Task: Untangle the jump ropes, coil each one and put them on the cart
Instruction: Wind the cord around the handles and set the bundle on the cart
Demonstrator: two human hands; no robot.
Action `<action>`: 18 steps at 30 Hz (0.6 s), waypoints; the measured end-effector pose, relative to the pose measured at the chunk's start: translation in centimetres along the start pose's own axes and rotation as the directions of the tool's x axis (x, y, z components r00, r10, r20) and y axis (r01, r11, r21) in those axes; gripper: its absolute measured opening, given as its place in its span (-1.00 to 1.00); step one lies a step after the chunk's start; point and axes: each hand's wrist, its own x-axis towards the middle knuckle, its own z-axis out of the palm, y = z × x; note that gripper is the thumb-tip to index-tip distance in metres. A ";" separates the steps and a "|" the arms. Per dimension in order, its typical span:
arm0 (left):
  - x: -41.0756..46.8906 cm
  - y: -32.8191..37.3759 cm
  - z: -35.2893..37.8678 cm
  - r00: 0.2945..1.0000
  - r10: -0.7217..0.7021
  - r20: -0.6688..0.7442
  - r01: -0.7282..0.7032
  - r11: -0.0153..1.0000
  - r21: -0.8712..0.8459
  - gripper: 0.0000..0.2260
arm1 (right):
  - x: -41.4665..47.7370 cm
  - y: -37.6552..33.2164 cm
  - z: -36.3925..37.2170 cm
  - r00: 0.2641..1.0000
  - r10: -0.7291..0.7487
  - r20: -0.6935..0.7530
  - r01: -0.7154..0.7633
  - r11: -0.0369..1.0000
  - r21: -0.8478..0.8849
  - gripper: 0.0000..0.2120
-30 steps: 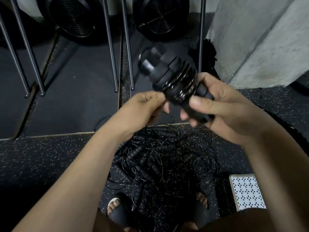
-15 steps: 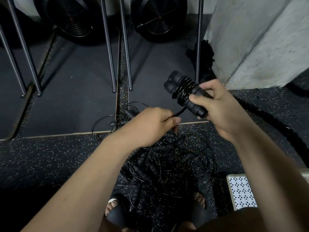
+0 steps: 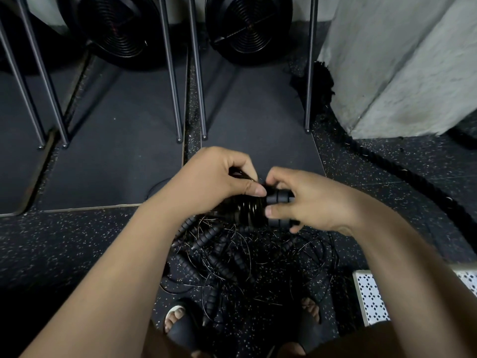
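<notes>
A coiled jump rope [image 3: 251, 211] is being held in the air between both hands, its thin black cord wound in tight loops around two black handles [image 3: 280, 198]. The wound part is being gripped by the left hand [image 3: 214, 182], with the fingers curled over the top and the thumb laid along the near side. The handle ends are being clasped by the right hand [image 3: 312, 202], fingers hooked over them and thumb pressed in from below. The bundle is thus being kept crosswise, with only its middle showing between the two grips.

Directly beneath, a tangled pile of ropes [image 3: 232, 262] is lying on the speckled floor [image 3: 77, 254], between the hands and two feet in dark sandals [image 3: 180, 324]. Beyond the hands, dark mats [image 3: 116, 151] are being stood on by slim metal legs [image 3: 173, 86]. To the right, a thick black rope [image 3: 413, 182] is trailing past a concrete pillar [image 3: 400, 60], and a white patterned panel [image 3: 371, 295] is showing near the right forearm.
</notes>
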 end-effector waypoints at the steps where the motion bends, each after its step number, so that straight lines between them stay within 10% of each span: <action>1: -0.1 0.2 -0.1 1.000 0.014 0.016 -0.013 0.999 -0.031 -0.83 | -0.3 -0.2 0.0 0.999 -0.014 0.046 0.014 1.000 0.008 -0.75; 7: 0.0 -0.6 -1.1 0.994 0.065 0.089 -0.033 0.947 -0.320 -0.66 | -2.4 -0.7 -0.8 0.917 -0.239 0.319 0.130 0.936 0.327 -0.59; 13: 1.3 -3.1 -0.3 0.971 -0.169 -0.171 0.080 0.898 -0.433 -0.85 | -2.6 -1.8 -1.2 0.890 -0.440 0.121 0.195 0.607 0.770 -0.71; 18: 1.2 -0.3 2.3 0.987 -0.087 -0.134 0.008 0.864 -0.504 -0.64 | -1.9 -2.6 -0.9 0.954 -0.292 -0.076 0.157 0.266 0.951 -0.56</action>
